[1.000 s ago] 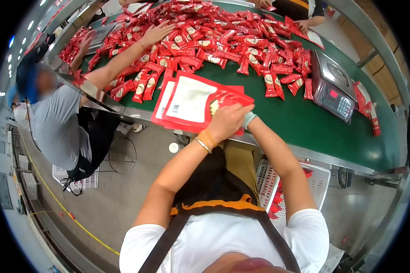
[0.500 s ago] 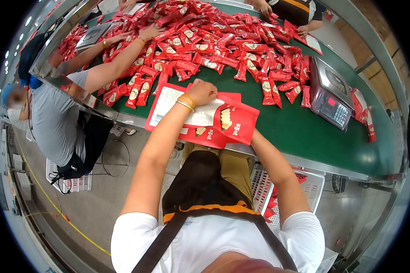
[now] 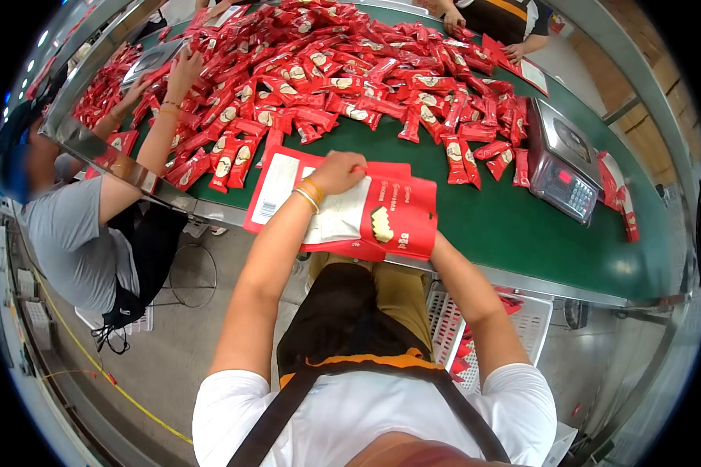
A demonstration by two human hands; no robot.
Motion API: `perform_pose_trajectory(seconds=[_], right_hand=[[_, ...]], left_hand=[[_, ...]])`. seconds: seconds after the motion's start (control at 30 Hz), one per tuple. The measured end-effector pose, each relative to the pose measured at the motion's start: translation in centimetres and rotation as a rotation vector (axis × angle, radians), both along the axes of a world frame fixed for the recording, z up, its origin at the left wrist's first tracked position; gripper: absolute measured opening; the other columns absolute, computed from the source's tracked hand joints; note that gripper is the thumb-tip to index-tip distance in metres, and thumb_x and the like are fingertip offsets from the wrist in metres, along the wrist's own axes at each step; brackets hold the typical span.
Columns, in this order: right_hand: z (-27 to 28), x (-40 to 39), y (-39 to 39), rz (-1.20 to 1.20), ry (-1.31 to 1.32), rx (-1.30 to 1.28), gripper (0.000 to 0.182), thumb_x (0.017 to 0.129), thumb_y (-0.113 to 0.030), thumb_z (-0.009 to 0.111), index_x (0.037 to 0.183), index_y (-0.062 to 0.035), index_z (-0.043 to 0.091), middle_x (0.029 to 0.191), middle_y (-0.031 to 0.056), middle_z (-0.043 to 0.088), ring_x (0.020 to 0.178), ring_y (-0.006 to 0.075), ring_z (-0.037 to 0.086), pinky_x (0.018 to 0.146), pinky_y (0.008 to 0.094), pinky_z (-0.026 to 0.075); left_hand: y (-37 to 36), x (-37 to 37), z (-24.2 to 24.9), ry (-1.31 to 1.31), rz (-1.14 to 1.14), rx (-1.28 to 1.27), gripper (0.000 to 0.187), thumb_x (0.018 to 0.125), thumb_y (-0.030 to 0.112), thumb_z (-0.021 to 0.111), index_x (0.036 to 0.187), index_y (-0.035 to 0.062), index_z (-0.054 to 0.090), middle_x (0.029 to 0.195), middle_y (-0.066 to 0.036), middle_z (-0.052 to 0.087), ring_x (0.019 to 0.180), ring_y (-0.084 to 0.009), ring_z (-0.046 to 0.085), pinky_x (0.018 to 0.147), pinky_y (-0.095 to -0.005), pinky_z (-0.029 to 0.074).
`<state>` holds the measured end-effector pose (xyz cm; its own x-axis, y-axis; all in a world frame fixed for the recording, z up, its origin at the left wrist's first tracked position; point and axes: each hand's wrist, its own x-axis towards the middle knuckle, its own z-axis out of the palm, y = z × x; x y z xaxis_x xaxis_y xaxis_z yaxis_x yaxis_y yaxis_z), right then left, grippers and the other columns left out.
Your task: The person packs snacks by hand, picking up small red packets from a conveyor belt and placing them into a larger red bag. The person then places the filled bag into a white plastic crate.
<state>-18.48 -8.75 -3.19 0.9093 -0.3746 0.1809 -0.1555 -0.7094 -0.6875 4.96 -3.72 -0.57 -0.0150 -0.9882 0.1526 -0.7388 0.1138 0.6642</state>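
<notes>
Red printed pouches [image 3: 401, 214] with white label panels lie overlapped at the near edge of the green table, in front of my body. Over the label of the upper pouches is my left hand [image 3: 338, 172], its fingers curled at a small red piece near the top edge. My right forearm reaches up to the pouches' right side; the right hand itself is hidden beneath or behind them. Beyond the pouches spreads a large heap of small red wrapped packets [image 3: 350, 66].
A digital scale [image 3: 565, 167] stands at the right, with red packets beside it. A co-worker in grey [image 3: 70, 241] reaches over the heap at the left, near another scale [image 3: 152, 62]. Another person's hand [image 3: 514, 53] is at the far side. White crates [image 3: 533, 323] sit below.
My left hand has shifted slightly left and down, and the upper pouch has turned and moved a little. The co-worker at the left has leaned back, arms now farther left.
</notes>
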Motion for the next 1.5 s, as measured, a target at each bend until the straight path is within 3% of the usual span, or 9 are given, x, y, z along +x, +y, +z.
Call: perform_pose_trajectory(seconds=[0.1,0.47,0.6,0.67,0.77,0.87,1.13,1.23,1.5], right_hand=[[-0.1,0.5,-0.3,0.006,-0.010,0.016,0.023,0.086,-0.014,0.063,0.108,-0.0086,0.065,0.103,0.0127,0.066,0.102,0.0310,0.062,0.090,0.0375,0.049],[-0.5,0.7,-0.8,0.022,-0.052,0.238,0.021,0.087,-0.013,0.063,0.107,-0.0084,0.067,0.100,0.0121,0.067,0.100,0.0294,0.063,0.089,0.0350,0.050],[0.4,-2.3,-2.2,-0.121,-0.071,0.864,0.020,0.087,-0.013,0.063,0.106,-0.0084,0.067,0.100,0.0119,0.067,0.100,0.0289,0.064,0.089,0.0341,0.050],[1.0,-4.5,-6.3,-0.375,-0.161,0.117,0.022,0.087,-0.018,0.064,0.106,-0.0076,0.069,0.090,0.0152,0.069,0.089,0.0318,0.065,0.082,0.0363,0.052],[1.6,-7.1,-11.3,-1.059,-0.206,-0.338,0.042,0.085,-0.029,0.066,0.124,-0.0160,0.061,0.103,0.0170,0.066,0.106,0.0381,0.058,0.092,0.0457,0.047],[1.0,-7.4,-13.0,-1.002,0.125,-0.497,0.045,0.087,-0.032,0.061,0.130,-0.0214,0.057,0.115,0.0175,0.064,0.111,0.0411,0.054,0.093,0.0483,0.046],[2.4,-9.2,-12.6,-1.155,0.447,-0.454,0.042,0.086,-0.039,0.058,0.124,-0.0225,0.062,0.116,0.0107,0.066,0.106,0.0358,0.058,0.090,0.0459,0.047],[1.3,-9.7,-12.0,-0.901,0.131,-0.461,0.039,0.084,-0.032,0.065,0.120,-0.0183,0.062,0.114,0.0130,0.065,0.107,0.0360,0.058,0.093,0.0468,0.046],[4.3,-5.9,-9.8,-1.106,-0.112,-0.562,0.041,0.084,-0.027,0.064,0.124,-0.0199,0.056,0.102,0.0177,0.063,0.098,0.0392,0.059,0.086,0.0496,0.048]], left_hand=[[0.1,0.1,0.3,-0.163,0.133,-0.208,0.009,0.083,0.019,0.063,0.081,0.0119,0.068,0.080,-0.007,0.067,0.084,-0.0283,0.064,0.083,-0.0405,0.038],[5.4,-6.5,0.5,-0.413,0.437,-0.097,0.057,0.093,0.022,0.049,0.146,0.0044,0.035,0.154,-0.017,0.032,0.144,-0.0387,0.025,0.110,-0.0694,0.013],[5.3,-7.1,0.2,-0.505,0.475,-0.066,0.056,0.096,0.024,0.045,0.147,0.0022,0.035,0.155,-0.019,0.030,0.144,-0.0388,0.026,0.111,-0.0674,0.014],[4.9,-6.7,0.5,-0.548,0.472,-0.092,0.055,0.097,0.024,0.044,0.146,0.0026,0.035,0.155,-0.019,0.030,0.143,-0.0388,0.027,0.112,-0.0671,0.014],[5.4,-7.0,0.3,-0.475,0.449,-0.108,0.054,0.097,0.023,0.045,0.146,0.0026,0.037,0.155,-0.019,0.030,0.143,-0.0386,0.027,0.112,-0.0661,0.014],[5.2,-6.8,0.4,-0.481,0.438,-0.143,0.053,0.096,0.022,0.045,0.145,0.0026,0.038,0.155,-0.019,0.031,0.143,-0.0384,0.027,0.113,-0.0652,0.014],[5.2,-6.8,0.1,-0.469,0.438,-0.130,0.050,0.096,0.023,0.045,0.142,0.0022,0.043,0.152,-0.018,0.035,0.142,-0.0384,0.029,0.113,-0.0642,0.015],[5.3,-6.9,0.6,-0.471,0.429,-0.066,0.048,0.098,0.021,0.044,0.143,0.0041,0.041,0.154,-0.018,0.032,0.144,-0.0378,0.027,0.114,-0.0621,0.015],[5.0,-6.8,0.2,-0.444,0.445,-0.127,0.048,0.097,0.022,0.046,0.140,0.0035,0.045,0.152,-0.018,0.035,0.142,-0.0379,0.029,0.113,-0.0636,0.015]])
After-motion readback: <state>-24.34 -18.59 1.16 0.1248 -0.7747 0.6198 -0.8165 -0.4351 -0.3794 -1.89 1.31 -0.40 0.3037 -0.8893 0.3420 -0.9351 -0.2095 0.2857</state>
